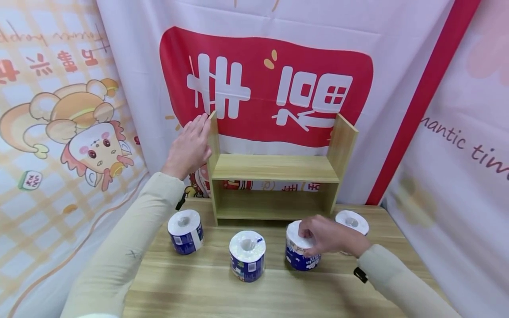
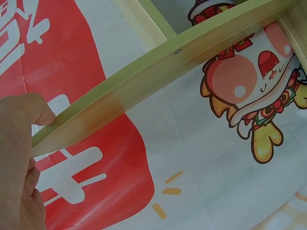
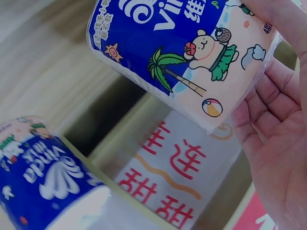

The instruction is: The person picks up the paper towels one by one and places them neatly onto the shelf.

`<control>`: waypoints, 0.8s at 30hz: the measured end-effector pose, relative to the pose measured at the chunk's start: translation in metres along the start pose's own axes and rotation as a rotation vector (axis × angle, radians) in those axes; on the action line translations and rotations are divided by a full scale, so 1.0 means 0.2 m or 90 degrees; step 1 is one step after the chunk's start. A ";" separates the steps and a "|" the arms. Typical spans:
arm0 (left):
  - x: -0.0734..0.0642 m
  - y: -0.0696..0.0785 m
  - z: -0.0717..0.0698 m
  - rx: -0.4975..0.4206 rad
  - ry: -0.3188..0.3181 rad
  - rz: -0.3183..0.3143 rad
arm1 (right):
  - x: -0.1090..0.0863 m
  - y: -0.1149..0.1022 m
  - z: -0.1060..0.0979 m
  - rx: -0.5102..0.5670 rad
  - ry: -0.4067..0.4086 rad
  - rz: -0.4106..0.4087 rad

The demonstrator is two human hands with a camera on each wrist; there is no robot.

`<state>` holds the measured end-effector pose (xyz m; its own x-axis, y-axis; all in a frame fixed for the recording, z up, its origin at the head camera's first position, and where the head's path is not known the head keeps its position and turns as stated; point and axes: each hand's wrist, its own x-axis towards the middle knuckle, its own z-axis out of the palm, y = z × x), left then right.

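Observation:
A small two-tier wooden shelf (image 1: 274, 168) stands at the back of the table. My left hand (image 1: 190, 148) holds the top of its left side panel (image 2: 110, 98), the thumb on one face and the fingers on the other. At the front right, my right hand (image 1: 332, 236) grips a wrapped toilet paper roll (image 1: 298, 258) from above. The right wrist view shows that roll's printed blue and pink wrapper (image 3: 187, 62) between thumb and fingers. Whether the roll touches the table cannot be told.
Other wrapped toilet rolls stand upright on the wooden table (image 1: 199, 291): one at the left (image 1: 186, 234), one in the middle (image 1: 246, 258), and one behind my right hand (image 1: 354, 221). Printed cloth (image 1: 254, 26) hangs behind the shelf and along both sides.

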<state>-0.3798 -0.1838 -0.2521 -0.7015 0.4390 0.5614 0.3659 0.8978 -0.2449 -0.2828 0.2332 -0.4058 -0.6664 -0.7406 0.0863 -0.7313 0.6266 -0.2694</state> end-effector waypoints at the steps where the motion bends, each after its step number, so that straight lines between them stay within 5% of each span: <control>1: 0.00 0.00 0.00 -0.001 0.000 0.000 | 0.01 -0.01 -0.02 -0.003 0.001 -0.001; 24: 0.01 -0.01 0.01 -0.014 -0.006 0.000 | 0.24 -0.18 -0.37 -0.073 -0.014 0.024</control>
<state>-0.3832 -0.1856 -0.2522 -0.7072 0.4393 0.5539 0.3793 0.8970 -0.2271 -0.2992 0.1942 -0.3204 -0.6914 -0.7203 0.0566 -0.7183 0.6769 -0.1607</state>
